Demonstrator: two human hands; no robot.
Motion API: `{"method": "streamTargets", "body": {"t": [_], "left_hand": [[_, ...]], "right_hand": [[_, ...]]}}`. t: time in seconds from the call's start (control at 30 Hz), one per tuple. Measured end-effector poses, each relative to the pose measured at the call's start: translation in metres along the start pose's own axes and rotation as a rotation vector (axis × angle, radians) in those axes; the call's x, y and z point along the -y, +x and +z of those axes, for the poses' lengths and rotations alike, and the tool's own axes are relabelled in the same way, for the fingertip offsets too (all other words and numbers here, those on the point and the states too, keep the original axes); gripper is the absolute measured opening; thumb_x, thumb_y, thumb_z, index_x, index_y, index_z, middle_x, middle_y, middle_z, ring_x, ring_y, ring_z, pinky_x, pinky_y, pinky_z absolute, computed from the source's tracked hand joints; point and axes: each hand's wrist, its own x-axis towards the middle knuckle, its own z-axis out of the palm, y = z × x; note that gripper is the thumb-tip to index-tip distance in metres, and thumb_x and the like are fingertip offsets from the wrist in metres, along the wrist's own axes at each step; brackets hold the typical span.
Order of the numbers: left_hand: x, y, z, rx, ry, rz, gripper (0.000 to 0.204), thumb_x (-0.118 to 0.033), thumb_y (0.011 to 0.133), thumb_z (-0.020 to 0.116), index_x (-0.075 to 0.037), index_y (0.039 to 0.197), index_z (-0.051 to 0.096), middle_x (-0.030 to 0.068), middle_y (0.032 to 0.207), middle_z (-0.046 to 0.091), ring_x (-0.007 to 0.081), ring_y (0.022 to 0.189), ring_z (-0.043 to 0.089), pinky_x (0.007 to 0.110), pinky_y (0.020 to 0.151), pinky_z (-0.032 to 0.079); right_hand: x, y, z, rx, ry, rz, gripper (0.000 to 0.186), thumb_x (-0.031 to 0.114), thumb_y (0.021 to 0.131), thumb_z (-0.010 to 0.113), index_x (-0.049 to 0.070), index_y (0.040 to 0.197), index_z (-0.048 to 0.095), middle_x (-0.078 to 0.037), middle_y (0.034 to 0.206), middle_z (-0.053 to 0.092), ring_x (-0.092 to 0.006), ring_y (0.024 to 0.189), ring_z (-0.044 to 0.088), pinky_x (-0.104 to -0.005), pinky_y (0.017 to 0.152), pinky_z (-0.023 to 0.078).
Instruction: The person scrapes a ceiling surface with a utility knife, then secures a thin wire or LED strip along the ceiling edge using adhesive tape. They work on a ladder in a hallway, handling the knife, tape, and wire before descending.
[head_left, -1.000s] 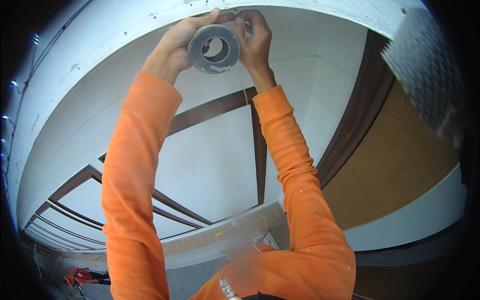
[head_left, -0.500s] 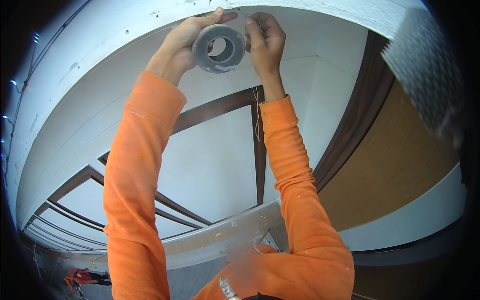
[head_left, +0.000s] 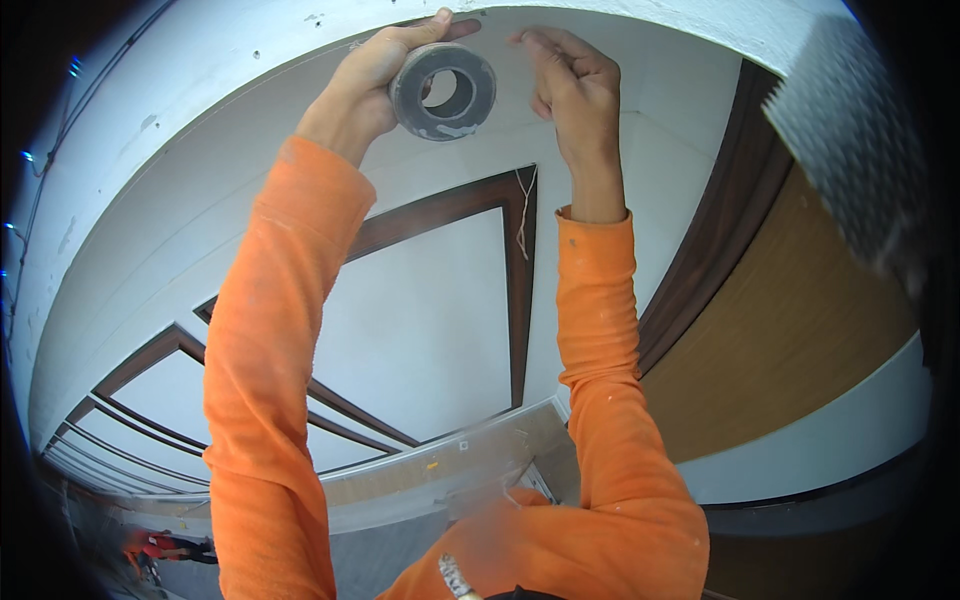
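Grey roll (head_left: 481,98) held up near white beam (head_left: 300,28), left grip (head_left: 372,78) clasping its left side. Right grip (head_left: 584,95) apart, right of roll, half-curled; tips blurred, cannot tell if pinching anything. Pale string (head_left: 523,215) hangs lower.

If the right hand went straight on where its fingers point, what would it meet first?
Most likely the left hand, at its outstretched fingers, just above the grey roll in the picture, though depth is unclear.
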Motion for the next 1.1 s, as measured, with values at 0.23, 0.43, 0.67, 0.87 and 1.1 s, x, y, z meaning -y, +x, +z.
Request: {"method": "streamTargets", "body": {"t": [0.23, 0.43, 0.67, 0.87, 1.1], "left_hand": [[-0.005, -0.005, 0.015, -0.020, -0.115, -0.056, 0.040, -0.039, 0.103, 0.061, -0.006, 0.124, 0.073, -0.0063, 0.074, 0.065, -0.0014, 0.059, 0.044, 0.015, 0.049, 0.033], [-0.006, -0.006, 0.014, -0.008, -0.147, -0.097, 0.038, -0.037, 0.103, 0.062, -0.007, 0.122, 0.073, -0.0061, 0.074, 0.064, -0.0001, 0.058, 0.045, 0.015, 0.049, 0.033], [-0.008, -0.012, 0.023, -0.021, -0.139, -0.126, 0.032, -0.034, 0.097, 0.071, -0.004, 0.109, 0.075, -0.0029, 0.085, 0.071, 0.0027, 0.064, 0.054, 0.017, 0.053, 0.041], [-0.013, -0.009, 0.029, -0.009, -0.235, -0.095, 0.027, -0.029, 0.097, 0.070, -0.003, 0.104, 0.070, 0.0051, 0.099, 0.077, 0.0033, 0.060, 0.057, 0.017, 0.049, 0.046], [-0.015, -0.012, 0.017, 0.004, -0.215, -0.112, 0.023, -0.023, 0.095, 0.071, -0.001, 0.099, 0.075, -0.0006, 0.067, 0.065, 0.0015, 0.042, 0.041, 0.015, 0.035, 0.027]], "right_hand": [[-0.036, 0.038, -0.003, -0.340, 0.161, 0.144, 0.021, 0.014, 0.096, 0.070, -0.004, 0.105, 0.072, 0.004, 0.059, 0.048, -0.0046, 0.046, 0.035, -0.0249, 0.043, 0.026], [-0.083, 0.039, 0.033, -0.562, 0.296, -0.022, 0.018, 0.006, 0.083, 0.082, 0.001, 0.094, 0.068, 0.002, 0.062, 0.058, -0.0055, 0.054, 0.046, -0.0285, 0.049, 0.035], [-0.106, 0.036, 0.067, -0.473, 0.673, 0.334, 0.014, 0.011, 0.092, 0.072, 0.004, 0.103, 0.067, -0.003, 0.089, 0.067, -0.0106, 0.066, 0.060, -0.0268, 0.059, 0.048], [-0.099, 0.010, 0.057, -0.195, 1.118, 0.382, 0.010, 0.010, 0.095, 0.066, 0.007, 0.104, 0.065, -0.003, 0.090, 0.066, -0.0091, 0.065, 0.064, -0.0215, 0.047, 0.048], [-0.041, -0.028, 0.037, -0.179, 0.463, 0.151, 0.006, 0.010, 0.098, 0.068, 0.005, 0.096, 0.067, 0.001, 0.064, 0.061, -0.0039, 0.054, 0.052, -0.0178, 0.044, 0.033]]}}
